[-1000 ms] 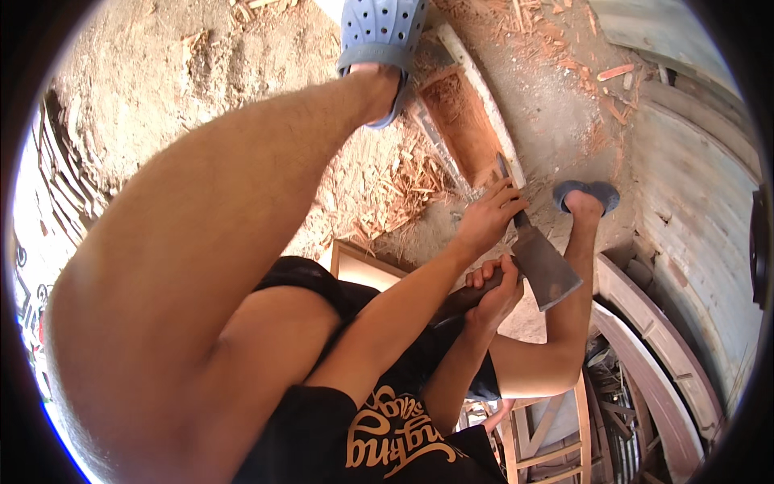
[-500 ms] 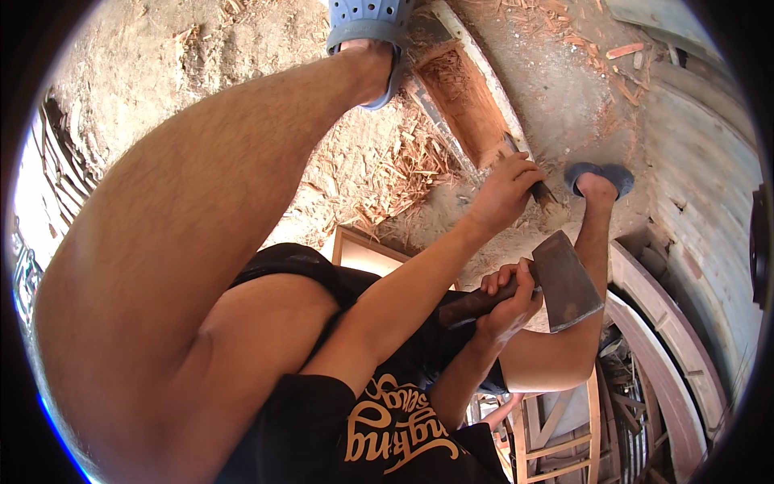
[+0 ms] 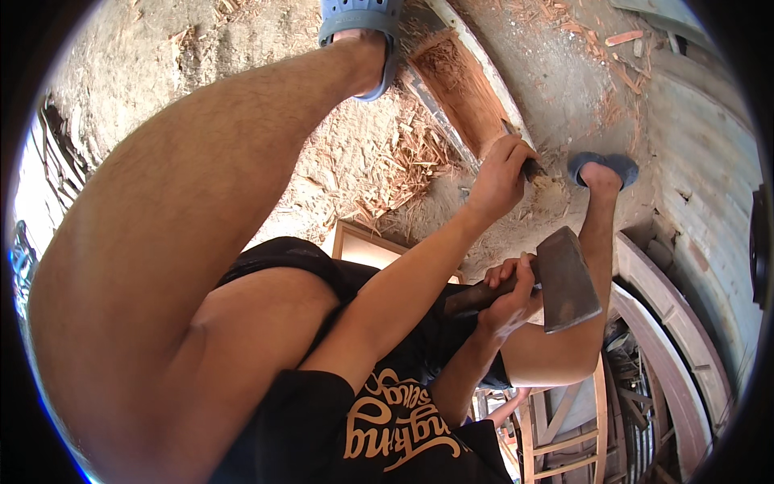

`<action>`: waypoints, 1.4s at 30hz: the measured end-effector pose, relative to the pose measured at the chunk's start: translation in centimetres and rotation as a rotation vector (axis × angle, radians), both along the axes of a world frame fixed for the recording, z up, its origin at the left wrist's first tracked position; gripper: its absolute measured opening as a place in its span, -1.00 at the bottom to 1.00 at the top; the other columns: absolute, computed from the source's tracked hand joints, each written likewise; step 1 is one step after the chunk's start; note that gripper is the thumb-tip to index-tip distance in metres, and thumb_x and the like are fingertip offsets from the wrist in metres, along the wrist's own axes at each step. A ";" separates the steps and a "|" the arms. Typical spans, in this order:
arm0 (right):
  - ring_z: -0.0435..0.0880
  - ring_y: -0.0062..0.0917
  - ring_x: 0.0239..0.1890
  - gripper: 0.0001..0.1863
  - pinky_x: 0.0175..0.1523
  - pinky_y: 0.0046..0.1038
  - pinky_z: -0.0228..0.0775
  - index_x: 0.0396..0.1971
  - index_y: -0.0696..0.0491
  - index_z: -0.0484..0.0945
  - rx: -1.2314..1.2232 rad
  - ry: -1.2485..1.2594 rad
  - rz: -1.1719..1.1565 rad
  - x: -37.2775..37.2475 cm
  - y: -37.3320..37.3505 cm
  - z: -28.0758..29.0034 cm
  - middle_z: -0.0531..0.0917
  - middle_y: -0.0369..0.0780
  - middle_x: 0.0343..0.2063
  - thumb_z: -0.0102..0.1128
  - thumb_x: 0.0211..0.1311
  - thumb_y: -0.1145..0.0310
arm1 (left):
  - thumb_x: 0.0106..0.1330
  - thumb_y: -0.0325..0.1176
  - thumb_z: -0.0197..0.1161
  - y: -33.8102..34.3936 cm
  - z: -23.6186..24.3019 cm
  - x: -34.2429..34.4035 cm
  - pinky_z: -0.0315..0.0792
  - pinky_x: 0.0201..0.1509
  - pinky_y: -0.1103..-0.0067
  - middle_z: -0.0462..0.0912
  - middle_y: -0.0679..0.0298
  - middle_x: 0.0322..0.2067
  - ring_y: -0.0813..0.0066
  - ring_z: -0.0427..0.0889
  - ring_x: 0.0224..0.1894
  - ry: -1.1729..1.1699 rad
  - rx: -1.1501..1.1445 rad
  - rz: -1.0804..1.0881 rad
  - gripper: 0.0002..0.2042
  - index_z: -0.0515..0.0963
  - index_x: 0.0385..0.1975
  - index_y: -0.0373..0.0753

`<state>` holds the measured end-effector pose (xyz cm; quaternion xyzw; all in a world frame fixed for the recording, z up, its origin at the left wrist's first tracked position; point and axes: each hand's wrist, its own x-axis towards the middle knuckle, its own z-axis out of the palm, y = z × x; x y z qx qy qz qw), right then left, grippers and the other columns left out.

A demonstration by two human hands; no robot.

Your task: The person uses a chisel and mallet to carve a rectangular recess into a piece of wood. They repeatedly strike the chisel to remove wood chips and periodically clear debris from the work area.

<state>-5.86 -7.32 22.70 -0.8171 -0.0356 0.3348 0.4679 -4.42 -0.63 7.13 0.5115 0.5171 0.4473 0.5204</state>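
With 12 o'clock at the top of the view, we are closing the fingers of our left hand [image 3: 501, 177] around a slim chisel [image 3: 531, 170], its blade poking out beyond them at 11 o'clock and its dark handle end showing at 5. Our right hand [image 3: 512, 302], lower down at about 6 o'clock from the left, is wrapping its fingers around the handle of a hatchet [image 3: 569, 282]. We are pointing that handle from between 8 and 9 o'clock up to between 2 and 3, with the broad head just past our fist.

From the hatchet head, the chisel's handle end is lying between 11 and 12 o'clock, with a plain gap between the two tools.

Just past the left fingers, toward 11 o'clock, a hollowed wooden piece [image 3: 492, 73] is lying on the ground, its long axis running from 11 to 5, nearly in line with the chisel. Our left hand is the nearer one, and we are holding the blade by the near end of the right rim; whether it is touching the wood, we cannot tell.

Farther out, wood chips [image 3: 415, 157] are lying at 9 o'clock from the left hand, and our right clog [image 3: 621, 168] is resting at 3.
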 end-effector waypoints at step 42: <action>0.27 -0.54 -0.73 -0.82 -0.60 -0.47 0.19 -0.41 0.17 0.34 -0.017 0.171 -0.086 3.0 4.2 -1.6 0.31 -0.22 -0.70 0.06 0.17 0.37 | -0.02 -0.68 0.19 2.1 1.1 -0.1 0.49 -0.18 0.38 0.55 0.22 -0.26 0.16 0.58 -0.21 0.079 0.096 0.056 -0.69 0.55 -0.26 -0.20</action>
